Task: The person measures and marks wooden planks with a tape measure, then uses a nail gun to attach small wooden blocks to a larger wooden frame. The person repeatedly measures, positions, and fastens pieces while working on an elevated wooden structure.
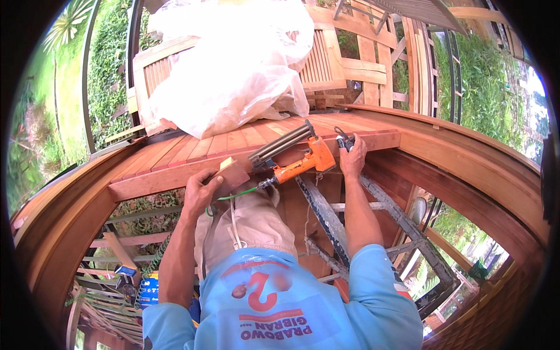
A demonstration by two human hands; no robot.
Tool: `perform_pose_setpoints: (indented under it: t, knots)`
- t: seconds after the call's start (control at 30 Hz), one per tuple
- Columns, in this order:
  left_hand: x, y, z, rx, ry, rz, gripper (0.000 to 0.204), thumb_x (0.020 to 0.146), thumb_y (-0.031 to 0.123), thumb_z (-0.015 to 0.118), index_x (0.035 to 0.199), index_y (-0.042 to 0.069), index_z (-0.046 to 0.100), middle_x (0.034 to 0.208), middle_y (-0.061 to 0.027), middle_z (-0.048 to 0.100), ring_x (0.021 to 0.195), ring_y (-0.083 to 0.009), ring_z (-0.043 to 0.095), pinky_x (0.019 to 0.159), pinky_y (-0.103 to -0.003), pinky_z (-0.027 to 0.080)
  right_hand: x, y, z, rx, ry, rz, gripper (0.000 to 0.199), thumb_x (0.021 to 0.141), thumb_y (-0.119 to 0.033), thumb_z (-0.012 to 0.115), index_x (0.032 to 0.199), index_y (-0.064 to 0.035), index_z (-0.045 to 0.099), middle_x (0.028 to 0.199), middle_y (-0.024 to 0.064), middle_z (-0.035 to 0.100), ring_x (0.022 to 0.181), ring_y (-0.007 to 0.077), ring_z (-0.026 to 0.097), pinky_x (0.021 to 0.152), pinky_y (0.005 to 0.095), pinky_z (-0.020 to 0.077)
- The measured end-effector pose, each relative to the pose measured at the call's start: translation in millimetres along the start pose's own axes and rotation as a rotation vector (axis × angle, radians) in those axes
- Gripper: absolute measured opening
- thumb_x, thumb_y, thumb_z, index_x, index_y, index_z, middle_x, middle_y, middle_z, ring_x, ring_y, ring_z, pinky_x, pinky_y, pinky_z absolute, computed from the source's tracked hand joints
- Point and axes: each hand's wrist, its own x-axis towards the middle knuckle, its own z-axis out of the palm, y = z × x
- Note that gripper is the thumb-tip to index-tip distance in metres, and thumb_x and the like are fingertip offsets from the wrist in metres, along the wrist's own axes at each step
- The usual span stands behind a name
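Observation:
My left hand (201, 189) is closed round a short wooden block (231, 176), held by the front edge of the plank deck (233, 139). An orange nail gun (304, 163) lies at that edge between my hands, its long metal magazine (281, 146) slanting up across the boards. From its fitting a green air hose (240, 193) runs across toward my left wrist. My right hand (353, 156) grips a small dark tool (344, 140) just right of the nail gun; its exact kind is not clear.
A translucent plastic sheet (233, 76) is heaped on the far side of the deck. A paint-spattered ladder (402, 224) stands below at the right. Curved wooden beams (461, 154) flank me. Slatted wooden pieces (326, 58) lie beyond, and a blue box (149, 290) sits low at the left.

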Motion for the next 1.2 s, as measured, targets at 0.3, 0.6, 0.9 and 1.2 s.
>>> perform_pose_setpoints:
  t: [0.3, 0.6, 0.9, 1.2]
  knots:
    - [1, -2, 0, -0.036, -0.016, -0.029, 0.033, 0.099, 0.021, 0.078, 0.12, -0.004, 0.079, 0.1, -0.0079, 0.08, 0.092, -0.0137, 0.071, 0.085, -0.032, 0.057, -5, 7, 10, 0.064, 0.025, -0.004, 0.079, 0.086, -0.013, 0.075, 0.159, -0.0024, 0.047, 0.154, 0.0279, 0.053, 0.145, 0.0464, 0.048, 0.125, 0.0542, 0.0377]
    - [2, -7, -2, 0.002, -0.013, -0.022, 0.035, 0.098, 0.021, 0.077, 0.122, -0.005, 0.079, 0.102, -0.0122, 0.081, 0.093, -0.0176, 0.073, 0.086, -0.035, 0.058, -2, 22, 14, 0.129, 0.021, 0.047, 0.084, 0.089, -0.019, 0.076, 0.163, -0.0014, 0.042, 0.157, 0.0297, 0.049, 0.146, 0.0488, 0.046, 0.125, 0.0564, 0.0368]
    - [2, -13, 0, -0.09, -0.004, -0.038, 0.032, 0.099, 0.021, 0.079, 0.12, -0.003, 0.08, 0.1, -0.0111, 0.081, 0.091, -0.0161, 0.073, 0.084, -0.034, 0.058, 4, -2, -8, 0.224, 0.467, 0.193, 0.066, 0.105, -0.037, 0.072, 0.149, 0.009, 0.053, 0.147, 0.0305, 0.057, 0.14, 0.0453, 0.053, 0.121, 0.0541, 0.0398]
    - [3, -14, 0, -0.048, -0.011, 0.009, 0.035, 0.099, 0.022, 0.077, 0.123, -0.003, 0.079, 0.105, -0.0153, 0.083, 0.094, -0.0198, 0.075, 0.087, -0.037, 0.058, -117, -103, -10, 0.964, 0.119, 0.828, 0.051, 0.098, -0.038, 0.073, 0.133, -0.004, 0.061, 0.113, 0.0025, 0.057, 0.092, 0.0136, 0.051, 0.083, 0.031, 0.0436]
